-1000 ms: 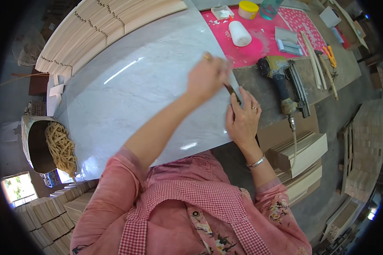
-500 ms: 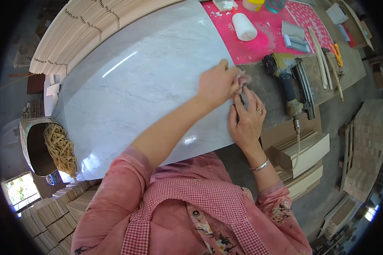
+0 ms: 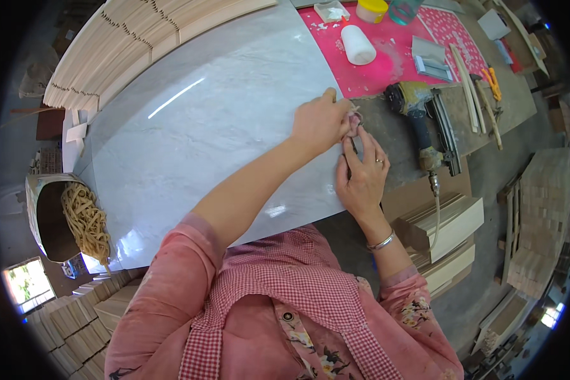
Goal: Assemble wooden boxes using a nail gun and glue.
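Landmark: the grey marble-look slab (image 3: 190, 139) that fills the bench; every place below is told from it.
Left hand: the left hand (image 3: 320, 123) sits at the slab's right edge, fingers curled in a loose fist that pinches a small pale thing (image 3: 354, 119); too little of it shows to say what it is.
Right hand: the right hand (image 3: 363, 177) lies flat just off the slab's right edge, fingers stretched up to touch that same small thing; it presses more than it grasps, and nothing is closed in its palm.
Where the work is: right on the slab's right edge, where both hands meet.
How to do it well: my judgement is that the fist should stay steady as an anchor while the flat fingers guide the piece along the edge, with light, even pressure so it does not slip off the smooth face.
Watch for: the nail gun (image 3: 424, 123) lies just right of the slab, close to the right hand's knuckles, with its hose trailing down past the wrist.
Further off: a white roll (image 3: 358, 44) on the pink mat (image 3: 386, 69) beyond the slab's far right corner; a tub of tan strips (image 3: 85, 218) at its left end.
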`<state>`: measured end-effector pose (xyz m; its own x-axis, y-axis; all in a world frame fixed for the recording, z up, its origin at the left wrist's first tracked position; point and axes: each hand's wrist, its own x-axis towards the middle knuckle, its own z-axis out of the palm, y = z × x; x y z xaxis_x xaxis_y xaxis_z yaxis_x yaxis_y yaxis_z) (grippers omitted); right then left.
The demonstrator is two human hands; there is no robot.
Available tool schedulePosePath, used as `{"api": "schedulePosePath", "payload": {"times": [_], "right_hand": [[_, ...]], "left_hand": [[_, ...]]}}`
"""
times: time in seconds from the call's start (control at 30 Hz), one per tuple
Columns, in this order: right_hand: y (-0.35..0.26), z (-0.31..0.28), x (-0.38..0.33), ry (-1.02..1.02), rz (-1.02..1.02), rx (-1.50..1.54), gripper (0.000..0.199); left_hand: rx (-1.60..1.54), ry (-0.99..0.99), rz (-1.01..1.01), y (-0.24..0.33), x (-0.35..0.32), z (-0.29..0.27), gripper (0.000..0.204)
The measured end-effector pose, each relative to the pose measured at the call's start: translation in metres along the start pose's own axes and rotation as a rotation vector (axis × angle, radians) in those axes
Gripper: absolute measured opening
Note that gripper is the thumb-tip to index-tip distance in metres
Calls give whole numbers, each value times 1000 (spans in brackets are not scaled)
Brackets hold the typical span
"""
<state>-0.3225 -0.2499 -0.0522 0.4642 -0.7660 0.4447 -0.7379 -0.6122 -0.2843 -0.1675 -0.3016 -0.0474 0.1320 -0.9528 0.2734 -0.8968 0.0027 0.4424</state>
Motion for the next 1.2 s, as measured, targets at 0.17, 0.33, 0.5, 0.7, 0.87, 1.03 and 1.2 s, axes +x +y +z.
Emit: {"api": "schedulePosePath", "payload": {"times": [0.17,0.33,0.5,0.7,0.87,1.03,1.2], "right_hand": [[9,0,11,30,-55,-2,37],[2,0,4,36,-28,29,36],[5,-16,15,-61,-20,19,28],[2,-15,45,-287,25,-167,16],[1,-6,54,-297,39,-274,14],[22,2,49,-224,77,-17,17],[-20,-9,43,-197,234,478,21]], "left_hand": [[128,-127,-298,-54,68,-29,22],[75,-39,-386,-77,7,-67,38],[168,228,-250,-61,-62,-95,42],[-67,351,-142,-37,-119,-102,54],[-520,107,-306,-14,-143,-96,46],[-1001,-60,-590,-7,-156,-101,37],[-1539,-37,-871,-2,-158,-99,29]]}}
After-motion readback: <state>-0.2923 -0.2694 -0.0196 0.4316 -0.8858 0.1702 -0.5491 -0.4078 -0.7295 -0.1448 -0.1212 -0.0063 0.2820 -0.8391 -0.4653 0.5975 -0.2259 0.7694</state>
